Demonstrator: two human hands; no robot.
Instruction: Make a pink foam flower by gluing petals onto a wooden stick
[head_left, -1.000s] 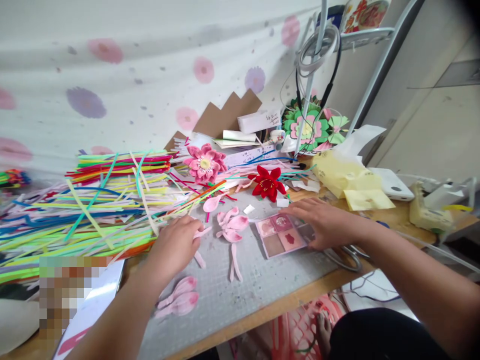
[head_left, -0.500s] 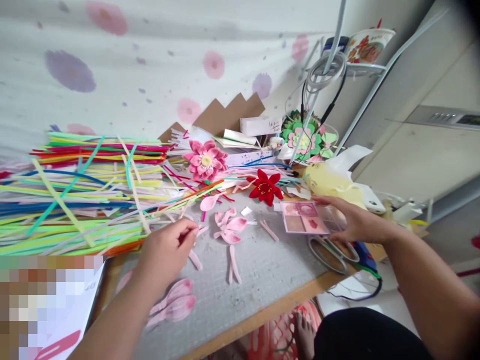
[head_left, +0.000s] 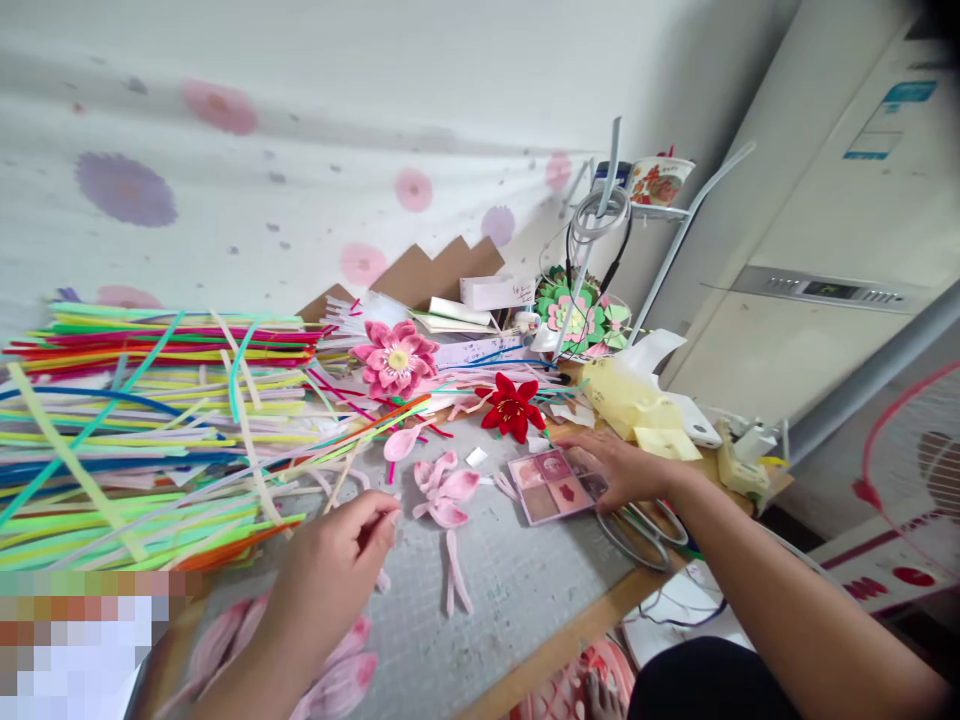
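My right hand [head_left: 626, 470] grips the right side of a square makeup palette [head_left: 551, 500] with four pinkish and brown pans, its fingers over what looks like the clear lid. Grey-handled scissors [head_left: 634, 550] lie just below that hand. My left hand [head_left: 345, 550] is closed in a pinch; what it holds, if anything, I cannot make out. A thin beige stick [head_left: 346, 470] shows behind its knuckles. Between the hands lie a pink fuzzy flower [head_left: 446, 490] and folded pink pipe-cleaner stems [head_left: 454, 575]. Pink petals [head_left: 349, 685] lie partly under my left forearm.
Bundles of coloured pipe cleaners [head_left: 150, 430] fill the left of the grey cutting mat [head_left: 495, 620]. A large pink flower [head_left: 395, 360] and a red flower [head_left: 514, 408] are farther back. A yellow bag [head_left: 622, 400] and rack [head_left: 675, 240] stand right.
The camera view has turned right and up, so things sit lower and farther left. My right hand has moved the palette left, now beside the pink stems there. My left hand stays pinched.
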